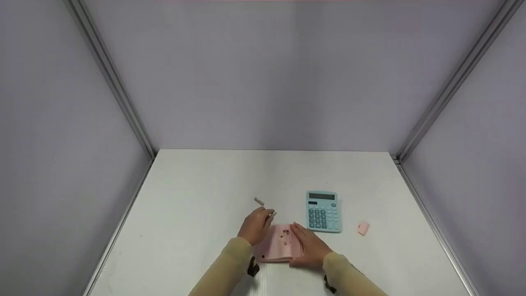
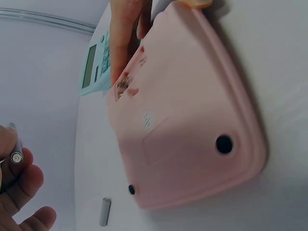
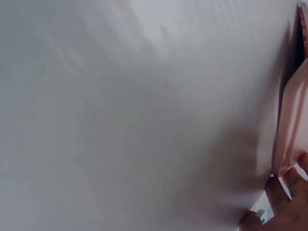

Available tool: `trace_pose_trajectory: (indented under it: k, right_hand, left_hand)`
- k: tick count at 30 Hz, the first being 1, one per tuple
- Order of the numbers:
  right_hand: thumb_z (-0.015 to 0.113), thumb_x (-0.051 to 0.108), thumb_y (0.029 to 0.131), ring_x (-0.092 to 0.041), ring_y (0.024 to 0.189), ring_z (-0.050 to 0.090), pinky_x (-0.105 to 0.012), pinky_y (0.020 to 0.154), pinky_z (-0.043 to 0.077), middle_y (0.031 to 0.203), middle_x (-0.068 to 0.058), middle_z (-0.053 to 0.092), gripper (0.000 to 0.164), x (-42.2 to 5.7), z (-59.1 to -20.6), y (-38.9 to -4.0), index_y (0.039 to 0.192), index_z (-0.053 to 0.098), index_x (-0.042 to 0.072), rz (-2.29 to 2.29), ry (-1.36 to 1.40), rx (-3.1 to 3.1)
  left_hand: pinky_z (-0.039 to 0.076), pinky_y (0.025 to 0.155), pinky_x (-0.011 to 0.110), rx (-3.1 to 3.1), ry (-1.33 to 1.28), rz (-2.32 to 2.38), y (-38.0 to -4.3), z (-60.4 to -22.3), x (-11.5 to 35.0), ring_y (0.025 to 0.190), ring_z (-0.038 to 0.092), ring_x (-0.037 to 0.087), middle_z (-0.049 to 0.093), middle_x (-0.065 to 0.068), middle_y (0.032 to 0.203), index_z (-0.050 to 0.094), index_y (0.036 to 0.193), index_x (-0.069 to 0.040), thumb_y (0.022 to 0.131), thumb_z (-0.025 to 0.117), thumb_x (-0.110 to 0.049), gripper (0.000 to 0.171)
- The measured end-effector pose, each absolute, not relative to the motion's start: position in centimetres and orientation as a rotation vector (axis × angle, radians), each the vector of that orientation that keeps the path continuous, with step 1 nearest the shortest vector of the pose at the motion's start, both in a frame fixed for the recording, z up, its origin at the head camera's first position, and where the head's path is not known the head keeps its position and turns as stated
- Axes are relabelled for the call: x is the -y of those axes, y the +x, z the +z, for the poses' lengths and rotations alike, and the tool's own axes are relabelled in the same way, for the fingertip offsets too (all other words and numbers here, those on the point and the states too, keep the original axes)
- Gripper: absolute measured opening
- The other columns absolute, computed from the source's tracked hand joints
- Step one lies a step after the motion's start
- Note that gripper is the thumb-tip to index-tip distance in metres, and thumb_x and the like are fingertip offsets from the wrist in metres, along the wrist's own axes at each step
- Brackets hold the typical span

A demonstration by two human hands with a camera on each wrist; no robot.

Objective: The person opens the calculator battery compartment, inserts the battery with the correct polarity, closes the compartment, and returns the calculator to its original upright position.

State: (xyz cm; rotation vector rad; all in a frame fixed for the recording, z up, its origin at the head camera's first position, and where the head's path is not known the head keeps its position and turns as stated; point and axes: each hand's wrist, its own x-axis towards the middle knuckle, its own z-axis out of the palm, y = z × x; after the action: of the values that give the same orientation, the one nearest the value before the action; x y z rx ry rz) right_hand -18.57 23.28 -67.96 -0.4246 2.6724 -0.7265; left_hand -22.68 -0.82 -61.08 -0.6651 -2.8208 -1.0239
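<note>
A pink calculator (image 1: 276, 246) lies face down, its small battery compartment (image 2: 126, 84) uncovered and its round black feet visible. My right hand (image 1: 313, 250) grips its right side, fingers at the far edge and thumb at the near edge. Above the calculator's far left corner, my left hand (image 1: 255, 225) pinches a small cylindrical battery (image 2: 17, 153) between thumb and fingers; one end of it faces the left wrist camera. Another battery (image 1: 259, 201) lies on the table just beyond that hand. In the right wrist view, only fingertips (image 3: 288, 192) and the calculator's edge show.
A light blue calculator (image 1: 323, 211) lies face up beyond my right hand. Farther right is a small pink battery cover (image 1: 363, 228). The white table (image 1: 197, 185) is enclosed by grey panels (image 1: 230, 74) at the back and sides.
</note>
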Motion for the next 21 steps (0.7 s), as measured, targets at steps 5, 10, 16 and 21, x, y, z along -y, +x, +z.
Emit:
trace_pose_trajectory:
  k: [5,10,16,21]
  right_hand:
    - [0.074,0.074,0.059,-0.026,0.144,0.020,-0.049,0.115,0.023,0.160,0.006,0.015,0.122,-23.5,-67.9,-18.6,0.155,0.013,0.030,-0.724,-0.451,-2.679]
    - [0.075,0.072,0.059,-0.026,0.145,0.019,-0.050,0.115,0.021,0.160,0.008,0.014,0.121,-23.5,-67.8,-18.7,0.155,0.013,0.032,-0.748,-0.443,-2.670]
    - [0.075,0.073,0.059,-0.024,0.145,0.018,-0.049,0.115,0.023,0.160,0.012,0.012,0.120,-23.7,-68.0,-19.0,0.155,0.012,0.035,-0.741,-0.446,-2.682]
    - [0.075,0.070,0.062,-0.029,0.143,0.022,-0.051,0.113,0.027,0.160,0.004,0.016,0.117,-23.8,-67.5,-19.3,0.155,0.015,0.031,-0.738,-0.524,-2.707]
  left_hand:
    - [0.054,0.077,0.028,2.853,-0.600,-1.133,-21.9,-61.8,0.0,0.087,0.058,0.005,0.059,-0.010,0.095,0.068,0.108,-0.016,0.098,0.057,-0.025,0.017]
    - [0.053,0.077,0.028,2.872,-0.579,-1.203,-21.3,-62.6,-0.7,0.085,0.055,0.003,0.058,-0.012,0.093,0.068,0.111,-0.017,0.097,0.059,-0.025,0.019]
    - [0.053,0.079,0.033,2.800,-0.648,-1.222,-21.0,-63.4,-1.7,0.084,0.058,0.010,0.064,0.000,0.095,0.057,0.134,-0.007,0.098,0.056,-0.014,0.037]
    - [0.054,0.085,0.037,2.796,-0.586,-1.299,-20.8,-63.8,-2.5,0.094,0.062,0.013,0.067,0.004,0.102,0.060,0.129,-0.005,0.097,0.057,-0.013,0.033]
